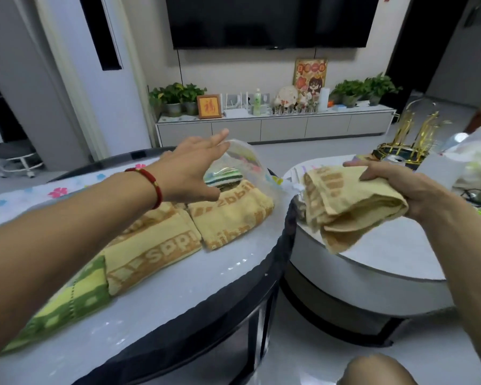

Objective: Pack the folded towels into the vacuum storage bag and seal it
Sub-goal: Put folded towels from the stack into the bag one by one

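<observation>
My right hand grips a folded yellow towel above the round white table. My left hand, with a red bracelet on the wrist, reaches forward with fingers spread, touching the upper edge of the clear vacuum storage bag. Inside the bag lies a green striped towel. Two folded yellow towels with orange lettering lie on the left table in front of the bag's mouth. Nearest to me lies a green and yellow checked towel.
The left table has a dark rim and a floral cloth at its far side. On the right table stand a gold rack, a can and plastic bags. My knee shows at the bottom.
</observation>
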